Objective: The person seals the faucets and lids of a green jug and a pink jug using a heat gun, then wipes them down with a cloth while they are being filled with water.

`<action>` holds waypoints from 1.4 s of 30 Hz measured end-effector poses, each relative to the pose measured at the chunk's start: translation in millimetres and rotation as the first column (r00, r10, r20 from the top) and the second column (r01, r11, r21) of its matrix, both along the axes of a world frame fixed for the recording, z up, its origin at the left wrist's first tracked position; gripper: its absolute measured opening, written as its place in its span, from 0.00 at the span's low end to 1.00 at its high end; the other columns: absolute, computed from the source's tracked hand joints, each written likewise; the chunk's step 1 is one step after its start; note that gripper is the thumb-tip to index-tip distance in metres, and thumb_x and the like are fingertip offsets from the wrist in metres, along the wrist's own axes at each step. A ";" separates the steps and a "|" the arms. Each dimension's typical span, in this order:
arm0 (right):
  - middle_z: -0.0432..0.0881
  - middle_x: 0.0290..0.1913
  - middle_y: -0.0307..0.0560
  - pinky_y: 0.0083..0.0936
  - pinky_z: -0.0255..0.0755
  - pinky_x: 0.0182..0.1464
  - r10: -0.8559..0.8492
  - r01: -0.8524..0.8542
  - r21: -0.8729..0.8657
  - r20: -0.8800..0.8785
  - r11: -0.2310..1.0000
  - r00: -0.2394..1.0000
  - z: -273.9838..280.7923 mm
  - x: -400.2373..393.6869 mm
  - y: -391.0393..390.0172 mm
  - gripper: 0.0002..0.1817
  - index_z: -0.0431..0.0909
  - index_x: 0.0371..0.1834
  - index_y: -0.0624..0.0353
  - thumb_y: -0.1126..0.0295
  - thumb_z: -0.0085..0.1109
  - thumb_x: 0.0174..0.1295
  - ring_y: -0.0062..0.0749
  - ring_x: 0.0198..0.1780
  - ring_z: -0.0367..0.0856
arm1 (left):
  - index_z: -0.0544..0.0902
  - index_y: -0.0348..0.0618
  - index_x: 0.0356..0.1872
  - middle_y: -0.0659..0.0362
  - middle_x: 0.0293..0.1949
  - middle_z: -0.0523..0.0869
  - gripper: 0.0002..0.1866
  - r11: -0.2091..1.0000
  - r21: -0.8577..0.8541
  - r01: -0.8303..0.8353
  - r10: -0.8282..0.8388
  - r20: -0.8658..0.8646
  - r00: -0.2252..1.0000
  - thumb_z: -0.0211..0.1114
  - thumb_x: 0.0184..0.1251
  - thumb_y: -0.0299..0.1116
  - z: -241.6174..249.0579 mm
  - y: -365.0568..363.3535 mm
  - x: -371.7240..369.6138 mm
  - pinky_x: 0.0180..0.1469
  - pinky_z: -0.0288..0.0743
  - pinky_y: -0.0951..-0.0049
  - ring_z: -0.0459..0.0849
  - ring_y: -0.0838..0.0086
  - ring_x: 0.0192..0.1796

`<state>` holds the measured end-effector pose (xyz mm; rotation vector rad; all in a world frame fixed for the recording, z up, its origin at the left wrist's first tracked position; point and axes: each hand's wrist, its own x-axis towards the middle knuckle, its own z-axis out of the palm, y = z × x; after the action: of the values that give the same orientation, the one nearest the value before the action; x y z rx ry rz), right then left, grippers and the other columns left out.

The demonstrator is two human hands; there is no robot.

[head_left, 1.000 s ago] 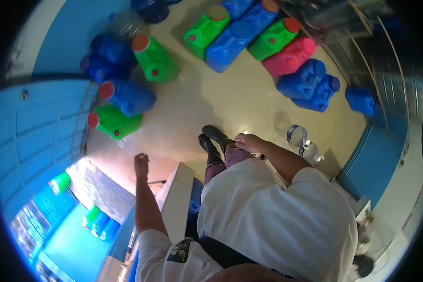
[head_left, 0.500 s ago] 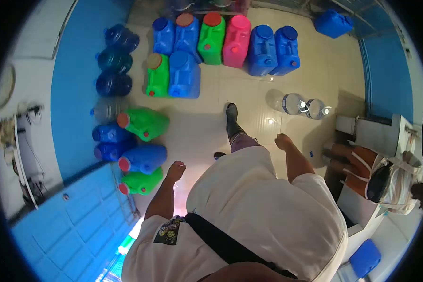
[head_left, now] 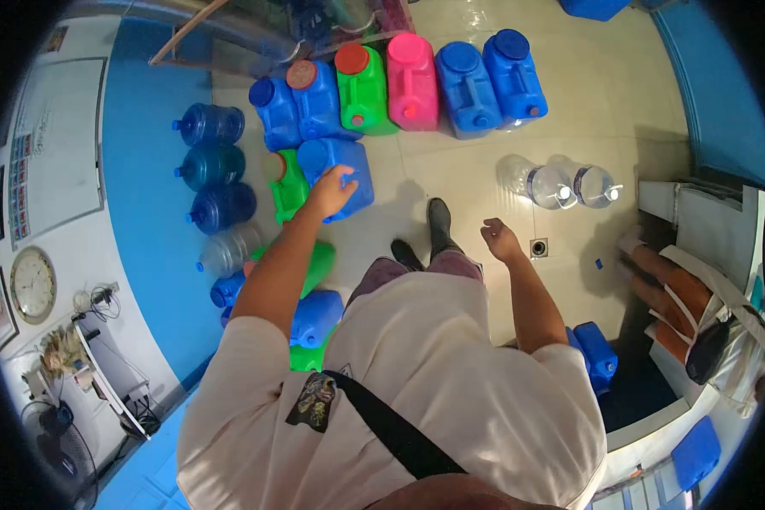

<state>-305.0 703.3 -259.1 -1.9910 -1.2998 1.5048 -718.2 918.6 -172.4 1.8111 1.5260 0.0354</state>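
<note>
My left hand (head_left: pixel 331 194) is raised in front of a blue container (head_left: pixel 359 166) with a blue cap, its fingers apart and partly curled. Whether it touches the container cannot be told. Just left of it is a green container (head_left: pixel 291 189). My right hand (head_left: pixel 500 238) hangs over the tiled floor with loosely bent fingers and nothing in it, near a floor drain (head_left: pixel 539 248). Two clear round bottles (head_left: pixel 552 185) lie on the floor beyond it.
Blue, green and pink containers (head_left: pixel 412 83) stand in a row ahead. Large round bottles (head_left: pixel 208 166) line the left blue wall. Another person (head_left: pixel 688 314) is at the right beside a white counter (head_left: pixel 697 212). More blue containers (head_left: pixel 595 353) are at lower right.
My left hand has moved forward and up to the blue container. Both feet now show side by side, and the view has shifted, bringing the clock and the drain into sight.
</note>
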 end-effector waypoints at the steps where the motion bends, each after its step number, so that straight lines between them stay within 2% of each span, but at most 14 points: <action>1: 0.86 0.51 0.64 0.40 0.78 0.57 -0.006 0.006 0.003 -0.001 1.000 1.000 5.8 -4.4 11.2 0.23 0.79 0.57 0.64 0.56 0.59 0.69 0.56 0.55 0.85 | 0.80 0.41 0.58 0.44 0.60 0.82 0.22 0.997 0.028 0.078 -0.076 -0.053 0.996 0.71 0.68 0.38 -6.2 22.7 16.1 0.58 0.80 0.60 0.86 0.57 0.56; 7: 0.86 0.47 0.62 0.39 0.79 0.53 -0.237 0.236 0.054 0.009 0.970 0.971 -54.0 -16.5 -65.1 0.21 0.78 0.58 0.61 0.56 0.57 0.73 0.52 0.50 0.87 | 0.77 0.39 0.66 0.41 0.64 0.79 0.28 0.936 -0.028 0.350 -0.346 -0.242 0.906 0.67 0.67 0.41 -74.2 108.4 91.9 0.68 0.73 0.56 0.79 0.49 0.65; 9: 0.85 0.49 0.65 0.41 0.78 0.54 -0.237 0.239 -0.051 0.042 0.970 0.971 -82.3 -12.7 -138.3 0.22 0.76 0.59 0.61 0.55 0.55 0.73 0.56 0.52 0.86 | 0.75 0.39 0.68 0.42 0.65 0.78 0.30 0.923 -0.064 0.380 -0.383 -0.259 0.887 0.66 0.67 0.41 -114.0 125.1 109.4 0.69 0.72 0.56 0.78 0.48 0.66; 10: 0.85 0.49 0.65 0.44 0.79 0.53 -0.026 0.028 -0.010 0.175 1.000 0.984 -65.5 -6.8 -159.5 0.22 0.76 0.57 0.62 0.54 0.53 0.73 0.60 0.52 0.85 | 0.74 0.38 0.70 0.42 0.67 0.77 0.32 0.907 -0.090 0.412 -0.419 -0.282 0.863 0.66 0.67 0.40 -135.6 133.7 117.5 0.71 0.71 0.55 0.76 0.48 0.67; 11: 0.84 0.49 0.65 0.48 0.78 0.53 -0.224 0.239 -0.134 0.117 0.962 0.967 -75.6 -14.0 -206.6 0.21 0.75 0.54 0.63 0.53 0.52 0.74 0.65 0.50 0.83 | 0.74 0.38 0.70 0.42 0.67 0.77 0.32 0.908 -0.095 0.407 -0.417 -0.270 0.868 0.66 0.67 0.40 -150.0 141.7 127.0 0.71 0.71 0.55 0.76 0.48 0.67; 14: 0.84 0.55 0.64 0.45 0.77 0.58 0.087 0.035 -0.650 0.154 0.759 0.984 -40.2 -8.4 -268.0 0.24 0.79 0.57 0.60 0.51 0.55 0.70 0.62 0.55 0.83 | 0.73 0.40 0.70 0.45 0.70 0.74 0.33 0.887 -0.091 0.453 -0.458 -0.307 0.834 0.66 0.65 0.40 -193.7 158.7 147.1 0.71 0.70 0.56 0.74 0.50 0.70; 21: 0.87 0.53 0.58 0.40 0.78 0.59 -0.246 0.395 -0.723 0.309 0.566 0.919 -35.1 -31.9 -412.3 0.24 0.80 0.59 0.62 0.54 0.60 0.68 0.51 0.56 0.86 | 0.72 0.38 0.69 0.48 0.70 0.74 0.35 0.920 -0.062 0.388 -0.384 -0.347 0.856 0.68 0.62 0.44 -209.6 136.8 168.1 0.69 0.68 0.44 0.71 0.53 0.72; 23: 0.87 0.52 0.57 0.39 0.80 0.56 -0.217 0.392 -0.723 0.328 0.568 0.919 -34.9 -36.2 -398.6 0.24 0.79 0.60 0.63 0.57 0.60 0.69 0.48 0.54 0.87 | 0.72 0.37 0.69 0.47 0.69 0.75 0.37 0.919 -0.125 0.373 -0.392 -0.374 0.841 0.70 0.61 0.45 -201.9 124.2 175.9 0.68 0.68 0.42 0.70 0.54 0.73; 25: 0.87 0.48 0.53 0.36 0.83 0.50 -0.481 0.479 -0.702 0.218 0.527 0.849 -20.3 -49.8 -354.3 0.23 0.78 0.61 0.65 0.60 0.61 0.69 0.39 0.50 0.87 | 0.72 0.37 0.66 0.42 0.66 0.77 0.40 0.973 0.138 -0.187 0.217 -0.256 0.942 0.72 0.59 0.52 -214.9 115.4 179.6 0.66 0.70 0.44 0.73 0.52 0.71; 28: 0.86 0.44 0.50 0.32 0.83 0.46 -0.657 0.596 -0.624 0.169 0.505 0.734 -23.8 -67.0 -327.2 0.23 0.77 0.63 0.66 0.63 0.61 0.70 0.34 0.45 0.87 | 0.71 0.35 0.64 0.38 0.58 0.82 0.41 0.950 0.031 -0.312 0.313 -0.048 0.949 0.73 0.58 0.56 -270.1 130.4 178.4 0.63 0.73 0.46 0.79 0.45 0.65; 32: 0.86 0.43 0.50 0.30 0.82 0.46 -0.633 0.617 -0.596 0.223 0.513 0.741 -39.8 -75.6 -313.8 0.22 0.77 0.62 0.67 0.64 0.60 0.70 0.33 0.41 0.87 | 0.74 0.36 0.60 0.39 0.52 0.86 0.37 0.957 0.084 -0.278 0.290 -0.217 0.932 0.72 0.59 0.56 -301.7 117.6 167.5 0.60 0.76 0.48 0.84 0.41 0.58; 34: 0.85 0.45 0.46 0.28 0.83 0.48 -0.592 0.554 -0.609 0.166 0.568 0.789 -44.0 -80.1 -309.7 0.18 0.76 0.61 0.62 0.64 0.59 0.74 0.30 0.42 0.86 | 0.77 0.36 0.56 0.38 0.53 0.86 0.33 0.968 -0.223 -0.114 0.082 -0.148 0.986 0.67 0.62 0.56 -291.9 88.9 147.4 0.59 0.77 0.49 0.85 0.43 0.57; 37: 0.86 0.44 0.45 0.27 0.84 0.47 -0.567 0.534 -0.523 0.114 0.664 0.816 -46.2 -85.6 -301.5 0.17 0.77 0.60 0.62 0.65 0.59 0.73 0.29 0.42 0.86 | 0.78 0.35 0.53 0.35 0.50 0.86 0.30 0.972 -0.124 -0.198 0.216 0.146 0.965 0.67 0.61 0.52 -277.0 61.2 129.1 0.58 0.77 0.47 0.84 0.39 0.56; 42: 0.86 0.43 0.46 0.27 0.83 0.45 -0.466 0.478 -0.439 0.142 0.761 0.873 -60.8 -95.8 -280.5 0.16 0.78 0.57 0.64 0.65 0.58 0.74 0.29 0.41 0.86 | 0.78 0.34 0.50 0.33 0.45 0.85 0.25 0.991 -0.015 -0.136 0.136 0.234 0.963 0.66 0.61 0.46 -187.4 17.3 88.0 0.54 0.77 0.45 0.84 0.37 0.51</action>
<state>-400.8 422.8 -319.9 -2.3882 -0.3783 1.6224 -630.2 935.9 -359.8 1.6361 1.4768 0.3065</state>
